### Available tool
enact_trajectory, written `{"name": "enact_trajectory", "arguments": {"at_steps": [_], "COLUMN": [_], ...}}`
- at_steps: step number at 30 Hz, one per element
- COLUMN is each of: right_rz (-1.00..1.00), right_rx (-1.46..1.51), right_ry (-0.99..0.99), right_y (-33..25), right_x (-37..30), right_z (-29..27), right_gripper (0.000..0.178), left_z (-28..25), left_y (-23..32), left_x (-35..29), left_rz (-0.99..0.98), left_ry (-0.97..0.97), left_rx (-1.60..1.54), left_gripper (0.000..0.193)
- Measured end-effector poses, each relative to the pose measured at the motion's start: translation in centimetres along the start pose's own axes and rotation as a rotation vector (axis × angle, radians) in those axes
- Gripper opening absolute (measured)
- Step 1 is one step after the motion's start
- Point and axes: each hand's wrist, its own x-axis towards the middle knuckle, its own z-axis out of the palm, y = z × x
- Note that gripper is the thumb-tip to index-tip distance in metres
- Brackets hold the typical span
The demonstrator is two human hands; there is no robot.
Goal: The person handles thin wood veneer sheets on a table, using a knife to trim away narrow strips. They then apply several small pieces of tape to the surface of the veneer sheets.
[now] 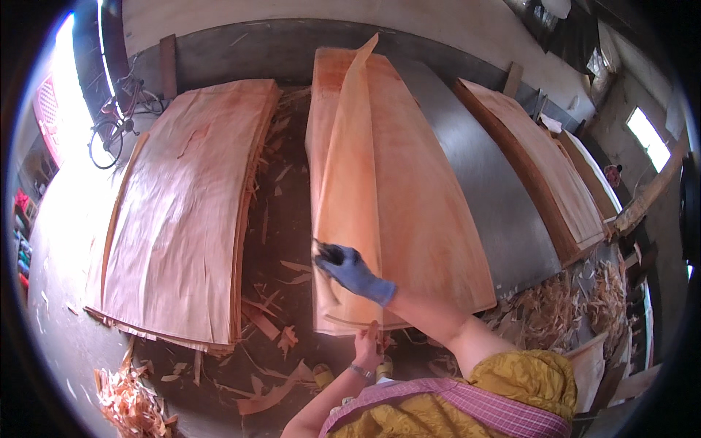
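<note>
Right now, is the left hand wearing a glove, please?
No, the left hand is bare; a blue glove covers the right hand.

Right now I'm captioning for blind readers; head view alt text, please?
Blue-gloved right hand on a thin wood sheet over the middle pile; bare left hand at the near edge. Similar piles flank it; shavings litter the floor.

A workshop, probably for veneer: stacks of thin wood sheets (427, 233), shavings (131, 401) heaped on the dim floor (292, 226).
</note>
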Motion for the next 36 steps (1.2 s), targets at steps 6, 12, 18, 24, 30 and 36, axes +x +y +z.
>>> {"name": "enact_trajectory", "arguments": {"at_steps": [6, 12, 18, 24, 30, 36], "right_rz": [0.350, 0.702, 0.654, 0.557, 0.584, 0.469], "right_rx": [-0.011, 0.033, 0.229, 0.038, 0.170, 0.381], "right_ry": [0.477, 0.275, 0.479, 0.534, 0.492, 0.570], "right_y": [7.9, 6.7, -5.8, -11.4, -8.7, 2.4], "right_x": [-11.5, -16.7, -13.9, -13.5, -17.7, -25.4], "right_z": [-6.1, -4.3, -10.4, -29.4, -44.1, -59.7], "right_gripper": [0.035, 0.025, 0.025, 0.027, 0.024, 0.019], "left_z": [-0.1, 0.1, 3.5, 4.0, 7.8, 3.0], "left_y": [0.7, 3.9, 7.3, 3.2, -2.7, -9.3], "left_x": [0.2, -1.9, -6.5, -6.5, -4.4, -0.2], "left_rz": [-0.091, -0.153, -0.306, -0.393, 0.176, 0.543], "left_ry": [-0.082, -0.226, -0.826, -0.610, 0.142, 0.116], "left_rx": [0.007, -0.051, 0.001, -0.202, -0.423, -0.471], "left_gripper": [0.022, 0.017, 0.053, 0.072, 0.048, 0.046]}}
